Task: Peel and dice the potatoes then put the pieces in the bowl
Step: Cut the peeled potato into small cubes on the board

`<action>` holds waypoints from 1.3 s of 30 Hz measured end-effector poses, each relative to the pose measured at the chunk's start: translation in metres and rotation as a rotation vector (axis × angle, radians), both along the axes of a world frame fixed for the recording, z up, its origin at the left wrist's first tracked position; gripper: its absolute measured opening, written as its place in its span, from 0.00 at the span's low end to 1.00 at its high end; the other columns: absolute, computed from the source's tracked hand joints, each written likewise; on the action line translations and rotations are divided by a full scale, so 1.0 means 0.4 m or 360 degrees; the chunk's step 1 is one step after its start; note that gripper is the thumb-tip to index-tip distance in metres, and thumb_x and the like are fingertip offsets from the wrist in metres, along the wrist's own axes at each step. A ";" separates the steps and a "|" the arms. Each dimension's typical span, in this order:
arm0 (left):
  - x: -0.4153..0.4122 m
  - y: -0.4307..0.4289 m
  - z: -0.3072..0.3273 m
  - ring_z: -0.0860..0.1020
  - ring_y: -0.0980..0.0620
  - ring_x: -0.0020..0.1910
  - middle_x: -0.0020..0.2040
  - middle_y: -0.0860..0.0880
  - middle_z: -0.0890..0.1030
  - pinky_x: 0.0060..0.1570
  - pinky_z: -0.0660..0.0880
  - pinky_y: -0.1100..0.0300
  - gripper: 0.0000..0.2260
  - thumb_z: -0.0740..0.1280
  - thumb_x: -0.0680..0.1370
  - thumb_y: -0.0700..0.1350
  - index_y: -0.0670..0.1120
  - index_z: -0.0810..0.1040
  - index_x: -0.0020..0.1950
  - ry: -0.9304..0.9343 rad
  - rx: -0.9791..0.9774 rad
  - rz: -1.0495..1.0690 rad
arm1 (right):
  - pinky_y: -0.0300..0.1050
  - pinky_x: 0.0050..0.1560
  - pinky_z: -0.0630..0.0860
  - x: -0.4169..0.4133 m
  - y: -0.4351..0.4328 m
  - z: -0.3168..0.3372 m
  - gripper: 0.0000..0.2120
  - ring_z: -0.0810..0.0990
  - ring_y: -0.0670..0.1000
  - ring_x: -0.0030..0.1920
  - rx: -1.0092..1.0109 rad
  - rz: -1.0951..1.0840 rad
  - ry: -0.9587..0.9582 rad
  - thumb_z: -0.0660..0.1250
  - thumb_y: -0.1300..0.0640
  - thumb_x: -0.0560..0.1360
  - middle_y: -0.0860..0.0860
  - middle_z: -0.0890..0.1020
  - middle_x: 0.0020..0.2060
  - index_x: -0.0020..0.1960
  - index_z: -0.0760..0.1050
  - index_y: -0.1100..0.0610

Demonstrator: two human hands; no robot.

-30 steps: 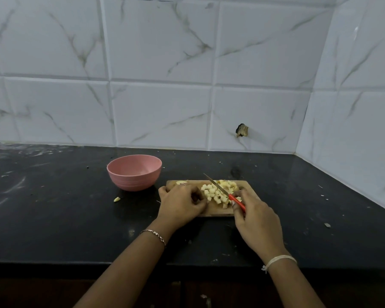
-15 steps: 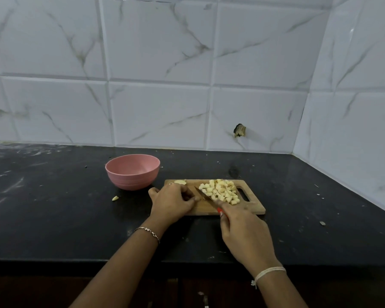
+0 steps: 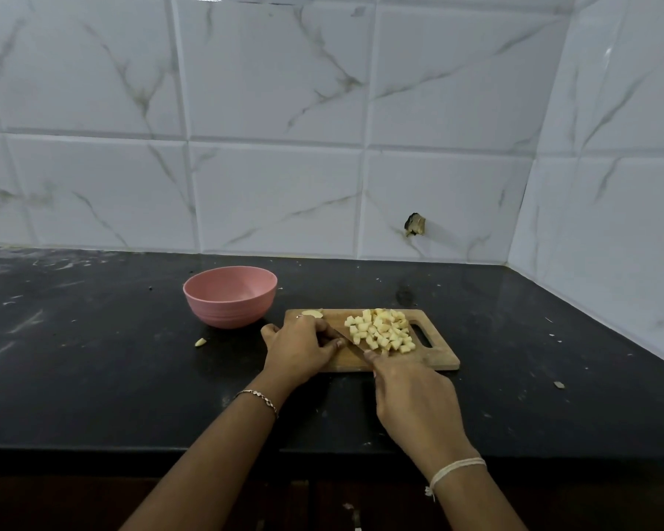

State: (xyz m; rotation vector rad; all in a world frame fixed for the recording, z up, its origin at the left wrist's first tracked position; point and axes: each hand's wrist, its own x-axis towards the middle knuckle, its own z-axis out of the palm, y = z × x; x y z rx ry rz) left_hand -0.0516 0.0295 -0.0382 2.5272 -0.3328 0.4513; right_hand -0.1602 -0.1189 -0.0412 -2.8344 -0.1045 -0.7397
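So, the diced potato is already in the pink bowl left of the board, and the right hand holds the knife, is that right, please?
Not quite: the dice lie heaped on the board, not in the bowl, as the head view shows. The bowl does stand left of the board, and the right hand does hold the knife.

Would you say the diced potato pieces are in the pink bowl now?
No, the diced potato pieces are heaped on the cutting board, right of the pink bowl.
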 end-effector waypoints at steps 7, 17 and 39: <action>-0.004 0.002 -0.002 0.76 0.60 0.51 0.45 0.60 0.81 0.59 0.56 0.51 0.10 0.68 0.76 0.59 0.56 0.83 0.48 -0.0029 0.0002 0.0041 | 0.44 0.44 0.71 0.031 0.039 0.014 0.22 0.78 0.51 0.49 -0.0290 -0.0068 0.0023 0.56 0.59 0.82 0.50 0.79 0.51 0.75 0.62 0.50; 0.005 -0.004 -0.004 0.76 0.56 0.53 0.39 0.58 0.75 0.59 0.57 0.51 0.09 0.66 0.77 0.55 0.53 0.83 0.49 -0.0076 0.0047 0.0055 | 0.36 0.29 0.65 -0.014 0.038 -0.023 0.21 0.73 0.43 0.31 0.0010 -0.0149 -0.0132 0.71 0.56 0.74 0.46 0.79 0.35 0.67 0.75 0.47; 0.004 -0.002 -0.005 0.77 0.58 0.51 0.42 0.58 0.80 0.59 0.59 0.49 0.08 0.66 0.76 0.55 0.54 0.83 0.46 -0.0146 0.0081 0.0094 | 0.43 0.43 0.72 0.012 0.068 0.023 0.15 0.78 0.49 0.47 -0.0154 -0.0024 0.0063 0.58 0.58 0.81 0.48 0.79 0.48 0.67 0.68 0.51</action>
